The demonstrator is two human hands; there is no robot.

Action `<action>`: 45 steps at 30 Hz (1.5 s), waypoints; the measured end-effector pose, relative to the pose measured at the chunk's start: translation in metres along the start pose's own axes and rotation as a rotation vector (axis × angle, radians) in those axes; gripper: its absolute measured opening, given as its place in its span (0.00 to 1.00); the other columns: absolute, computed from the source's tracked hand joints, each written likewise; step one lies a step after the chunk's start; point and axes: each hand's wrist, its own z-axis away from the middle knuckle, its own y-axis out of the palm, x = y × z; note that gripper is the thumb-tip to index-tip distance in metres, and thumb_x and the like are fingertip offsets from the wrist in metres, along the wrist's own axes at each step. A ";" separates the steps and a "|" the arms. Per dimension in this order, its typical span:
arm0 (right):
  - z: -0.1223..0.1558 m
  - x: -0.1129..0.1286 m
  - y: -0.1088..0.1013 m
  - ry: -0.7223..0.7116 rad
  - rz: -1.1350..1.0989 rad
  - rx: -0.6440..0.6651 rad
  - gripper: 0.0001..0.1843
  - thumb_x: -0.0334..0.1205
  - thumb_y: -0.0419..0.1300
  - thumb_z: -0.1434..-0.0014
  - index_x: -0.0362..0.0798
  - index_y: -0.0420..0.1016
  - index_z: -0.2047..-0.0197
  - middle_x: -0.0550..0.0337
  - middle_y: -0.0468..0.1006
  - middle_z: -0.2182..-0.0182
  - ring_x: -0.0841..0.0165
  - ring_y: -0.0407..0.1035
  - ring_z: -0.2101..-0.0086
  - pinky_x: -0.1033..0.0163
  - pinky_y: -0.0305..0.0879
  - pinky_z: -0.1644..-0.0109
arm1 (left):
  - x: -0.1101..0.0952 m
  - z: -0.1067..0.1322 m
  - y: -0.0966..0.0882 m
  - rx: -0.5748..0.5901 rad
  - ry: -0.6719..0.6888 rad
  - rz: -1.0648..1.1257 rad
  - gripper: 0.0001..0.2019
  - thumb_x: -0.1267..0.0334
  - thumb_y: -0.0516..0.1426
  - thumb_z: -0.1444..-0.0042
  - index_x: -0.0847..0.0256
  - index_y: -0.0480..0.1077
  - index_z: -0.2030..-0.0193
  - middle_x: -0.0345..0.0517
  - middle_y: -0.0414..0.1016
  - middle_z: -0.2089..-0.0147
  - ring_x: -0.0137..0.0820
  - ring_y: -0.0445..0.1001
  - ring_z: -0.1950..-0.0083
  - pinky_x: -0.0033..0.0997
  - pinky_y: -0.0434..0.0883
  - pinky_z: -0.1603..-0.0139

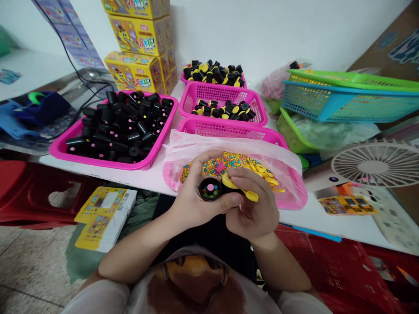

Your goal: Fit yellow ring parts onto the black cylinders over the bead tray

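Observation:
My left hand (190,198) is wrapped round a small black cup (200,190), its open mouth facing me. Inside lie several small coloured balls (210,192) and a pink round piece (210,187). Against this cup, between both hands, is a yellow round cap (229,181) on a dark body, mostly hidden. My right hand (258,205) curls over that cap, and a small yellow scoop-like piece (252,196) shows under its fingers. Both hands are above a pink basket lined with a plastic bag (235,144), which contains coloured balls (237,159) and yellow pieces (266,174).
At left, a pink basket (150,159) is full of black cups. Two pink baskets behind hold black-and-yellow cups (229,110). Stacked yellow boxes (135,72) stand at the back. On the right are a fan (373,168), blue and green baskets (343,102) and a yellow packet (347,205).

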 end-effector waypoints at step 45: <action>-0.065 -0.114 -0.045 0.410 0.386 1.160 0.06 0.34 0.75 0.51 0.47 0.82 0.75 0.65 0.78 0.81 0.76 0.69 0.80 0.67 0.62 0.72 | 0.003 -0.024 -0.051 -0.053 0.132 -0.418 0.15 0.52 0.66 0.43 0.60 0.69 0.68 0.35 0.69 0.72 0.26 0.66 0.71 0.26 0.65 0.69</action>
